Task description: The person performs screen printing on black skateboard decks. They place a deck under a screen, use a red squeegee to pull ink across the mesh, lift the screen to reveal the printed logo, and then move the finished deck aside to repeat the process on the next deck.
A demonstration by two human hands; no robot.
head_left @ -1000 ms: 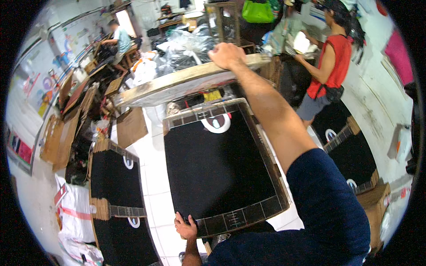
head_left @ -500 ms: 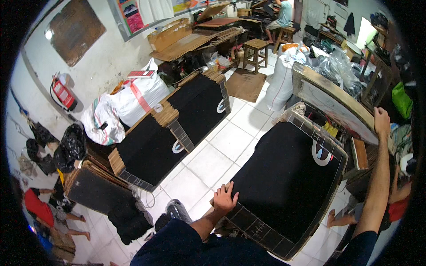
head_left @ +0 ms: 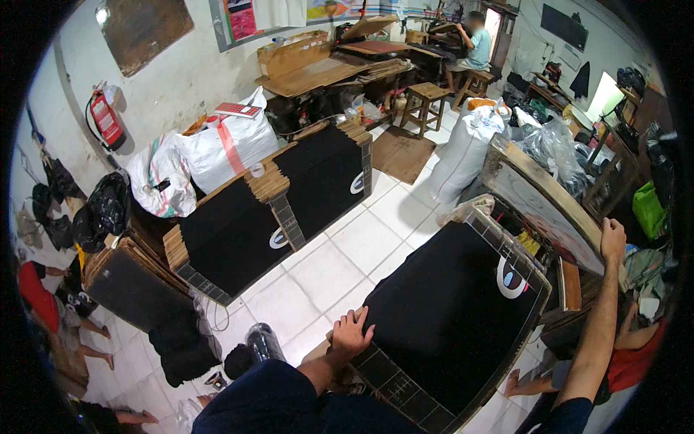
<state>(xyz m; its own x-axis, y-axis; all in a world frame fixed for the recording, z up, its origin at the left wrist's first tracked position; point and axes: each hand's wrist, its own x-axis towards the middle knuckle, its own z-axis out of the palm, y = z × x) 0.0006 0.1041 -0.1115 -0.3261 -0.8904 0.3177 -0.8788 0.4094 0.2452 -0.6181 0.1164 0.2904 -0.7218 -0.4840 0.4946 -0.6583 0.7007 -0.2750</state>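
Note:
Black cloth [head_left: 441,311] lies spread over a board in front of me, with a white and blue eye-shaped print [head_left: 512,278] near its far right corner. Dark strips with pale lines [head_left: 396,382] run along the board's near left and far edges. My left hand [head_left: 352,334] rests at the cloth's left corner, fingers extended over the edge. At the right, my right hand [head_left: 613,241] is closed round the near end of a wooden-framed screen [head_left: 553,210]. The screen stands tilted up beyond the board, its pale face marked with faint reddish shapes.
A second long board with black cloth pieces [head_left: 225,220] and similar eye prints stands left, across the tiled floor [head_left: 340,253]. White sacks [head_left: 230,141] lie behind it; another sack [head_left: 470,148] stands ahead. Stools [head_left: 423,108] and a seated person [head_left: 473,47] are farther back.
The view has turned, so the near board sits lower and farther left in it. Both hands keep their places, the left at the cloth's corner, the right on the screen.

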